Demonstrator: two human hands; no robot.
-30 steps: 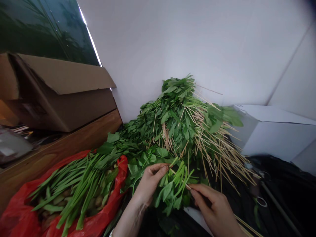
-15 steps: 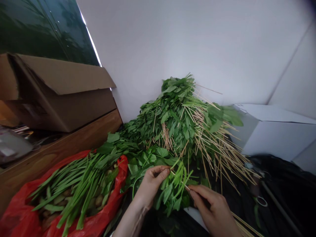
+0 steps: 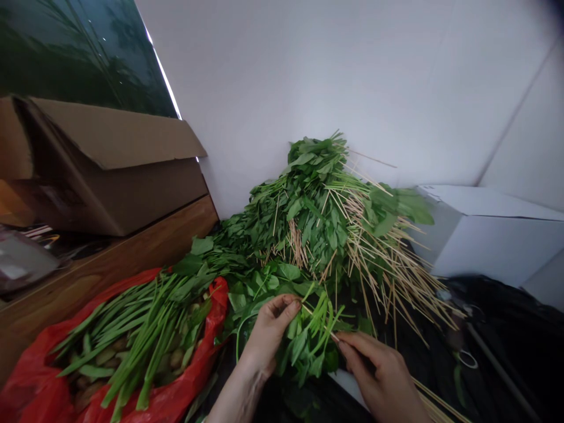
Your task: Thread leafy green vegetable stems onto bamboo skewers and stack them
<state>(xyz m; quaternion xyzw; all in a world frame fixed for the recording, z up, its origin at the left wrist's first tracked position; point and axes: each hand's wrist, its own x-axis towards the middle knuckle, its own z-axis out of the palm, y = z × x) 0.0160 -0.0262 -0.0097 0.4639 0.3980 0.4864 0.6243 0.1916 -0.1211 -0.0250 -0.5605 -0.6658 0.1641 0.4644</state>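
Low in the middle, several stems of leafy greens [image 3: 324, 314] are threaded on a thin wooden skewer [image 3: 308, 307], their leaves hanging down. My left hand [image 3: 275, 326] is closed in a pinch at the skewer's far left end, with a short bare length showing beside the fingertips. Between thumb and forefinger, my right hand [image 3: 374, 367] grips the skewer's other end. Behind both hands rises a large pile of skewered greens [image 3: 308, 205], bare stick ends [image 3: 396, 276] fanning out to the right. Loose green leaves [image 3: 268, 279] lie just beyond my left hand.
At left, a red plastic bag [image 3: 194, 385] holds long green stalks [image 3: 158, 329] and small round brownish pieces. An open cardboard box [image 3: 132, 194] stands on a wooden surface [image 3: 176, 229]. To the right are a white box [image 3: 497, 247] and black plastic [image 3: 506, 317]. A white wall closes the back.
My left fingertips have shifted slightly left, and more bare skewer shows between them and the stems. My right hand stays nearly in place.
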